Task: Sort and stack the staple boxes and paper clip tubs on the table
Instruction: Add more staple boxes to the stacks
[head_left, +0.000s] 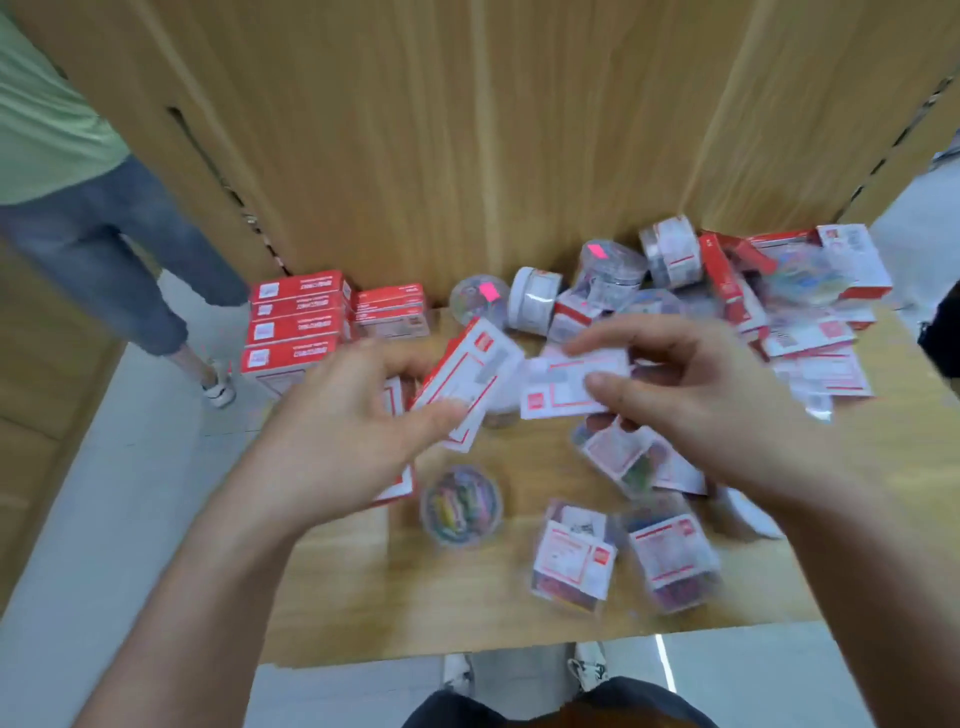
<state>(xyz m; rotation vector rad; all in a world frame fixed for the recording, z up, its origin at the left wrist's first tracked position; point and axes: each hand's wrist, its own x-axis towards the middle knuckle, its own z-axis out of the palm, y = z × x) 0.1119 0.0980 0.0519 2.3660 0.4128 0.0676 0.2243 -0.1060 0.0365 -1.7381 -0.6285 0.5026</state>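
looks like mid-sort to me, left hand (363, 415) pinching one staple box (470, 374) and right hand (691, 405) pinching a second box (566, 387) dead centre of frame (pretty blurry tho), so next I'd guess both go onto the red stack (296, 322) at middle left, squared up

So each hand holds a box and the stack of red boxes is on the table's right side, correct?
No: head view shows the stack of red boxes on the left side of the table. The left hand holds one box, the right hand another.
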